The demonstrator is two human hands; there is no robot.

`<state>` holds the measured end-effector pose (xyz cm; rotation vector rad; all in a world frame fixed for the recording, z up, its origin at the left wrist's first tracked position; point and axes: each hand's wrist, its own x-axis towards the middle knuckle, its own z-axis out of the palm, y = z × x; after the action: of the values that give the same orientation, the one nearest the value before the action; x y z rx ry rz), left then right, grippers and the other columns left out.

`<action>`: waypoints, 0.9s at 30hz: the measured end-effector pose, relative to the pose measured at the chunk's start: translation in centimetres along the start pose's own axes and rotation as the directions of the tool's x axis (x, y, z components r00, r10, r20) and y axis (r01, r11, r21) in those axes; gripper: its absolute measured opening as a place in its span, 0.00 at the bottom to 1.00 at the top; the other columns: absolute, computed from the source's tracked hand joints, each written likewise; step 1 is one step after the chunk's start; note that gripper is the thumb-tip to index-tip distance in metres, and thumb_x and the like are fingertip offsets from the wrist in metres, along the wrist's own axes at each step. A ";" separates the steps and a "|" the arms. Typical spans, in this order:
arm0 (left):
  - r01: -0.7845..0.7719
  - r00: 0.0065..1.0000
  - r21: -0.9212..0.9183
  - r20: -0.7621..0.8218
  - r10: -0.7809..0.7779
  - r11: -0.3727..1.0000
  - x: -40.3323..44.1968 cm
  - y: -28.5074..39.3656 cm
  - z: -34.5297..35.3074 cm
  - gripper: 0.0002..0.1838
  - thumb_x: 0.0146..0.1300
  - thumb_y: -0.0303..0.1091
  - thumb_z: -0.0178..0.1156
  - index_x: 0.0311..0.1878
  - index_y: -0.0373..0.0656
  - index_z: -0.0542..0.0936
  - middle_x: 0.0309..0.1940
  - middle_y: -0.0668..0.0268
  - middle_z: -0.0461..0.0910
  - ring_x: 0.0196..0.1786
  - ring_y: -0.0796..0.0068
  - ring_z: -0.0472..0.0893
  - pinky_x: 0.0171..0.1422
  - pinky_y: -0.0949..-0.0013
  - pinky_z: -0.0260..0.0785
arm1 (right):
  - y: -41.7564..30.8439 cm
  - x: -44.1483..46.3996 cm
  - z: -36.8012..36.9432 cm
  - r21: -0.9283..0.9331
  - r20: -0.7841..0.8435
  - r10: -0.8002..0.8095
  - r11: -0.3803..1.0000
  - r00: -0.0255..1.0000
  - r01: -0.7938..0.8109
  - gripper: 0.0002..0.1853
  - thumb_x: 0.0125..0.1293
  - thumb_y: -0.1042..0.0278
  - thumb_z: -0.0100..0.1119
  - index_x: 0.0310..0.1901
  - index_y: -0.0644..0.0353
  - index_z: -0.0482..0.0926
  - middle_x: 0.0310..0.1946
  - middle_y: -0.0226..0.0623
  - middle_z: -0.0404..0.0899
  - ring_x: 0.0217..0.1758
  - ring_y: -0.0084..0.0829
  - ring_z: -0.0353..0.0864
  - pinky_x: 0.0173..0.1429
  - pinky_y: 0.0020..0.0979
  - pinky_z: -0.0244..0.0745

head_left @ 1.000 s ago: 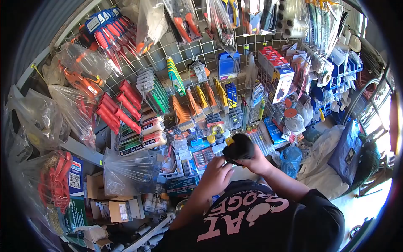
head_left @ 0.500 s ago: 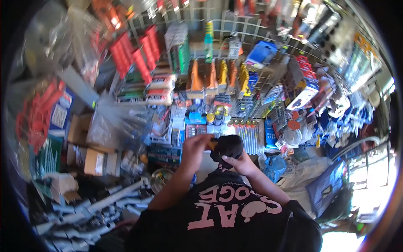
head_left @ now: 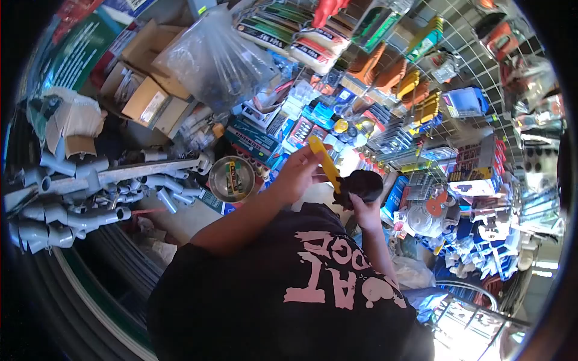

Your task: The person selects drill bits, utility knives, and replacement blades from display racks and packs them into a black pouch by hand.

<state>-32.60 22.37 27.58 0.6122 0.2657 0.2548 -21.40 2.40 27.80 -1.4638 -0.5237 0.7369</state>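
Head view, black object (head_left: 365,185) in right grip (head_left: 365,210)

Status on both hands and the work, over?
Left hand at flat yellow strip, grip unclear. Right hand holding rounded black object. Nothing visibly blocking either.

The yellow strip (head_left: 326,164) looks smooth plastic, the shirt (head_left: 259,289) matt cloth.
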 end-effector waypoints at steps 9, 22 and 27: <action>0.208 0.727 0.511 -0.651 0.218 0.834 -4.5 -2.4 -26.0 0.19 0.70 0.30 0.59 0.63 0.41 0.75 0.43 0.60 0.83 0.41 0.71 0.84 0.42 0.67 0.78 | 2.3 -3.2 -5.0 -0.130 0.010 -0.111 0.985 0.994 0.111 0.30 0.61 0.76 0.69 0.64 0.66 0.69 0.52 0.38 0.81 0.53 0.30 0.82 0.60 0.36 0.77; 0.681 0.560 0.723 -0.615 0.555 0.116 -9.7 -6.6 -42.2 0.15 0.63 0.33 0.62 0.52 0.43 0.84 0.39 0.53 0.86 0.44 0.53 0.85 0.50 0.55 0.76 | 6.8 -8.2 -8.5 -0.317 -0.077 0.074 0.944 0.994 -0.095 0.25 0.55 0.78 0.73 0.56 0.65 0.76 0.49 0.37 0.83 0.51 0.27 0.81 0.58 0.32 0.75; 0.683 0.476 0.696 -0.654 0.587 0.222 -7.5 -7.3 -39.8 0.16 0.62 0.34 0.62 0.53 0.45 0.85 0.40 0.53 0.86 0.45 0.54 0.85 0.50 0.55 0.76 | 5.7 -8.3 -7.8 -0.359 -0.076 0.134 0.921 0.988 -0.153 0.25 0.53 0.76 0.74 0.54 0.65 0.78 0.48 0.37 0.84 0.49 0.27 0.82 0.57 0.33 0.76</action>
<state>-51.16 35.33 -6.74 1.8297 1.7053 0.2861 -22.16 -9.22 22.60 -1.8791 -0.5383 0.7421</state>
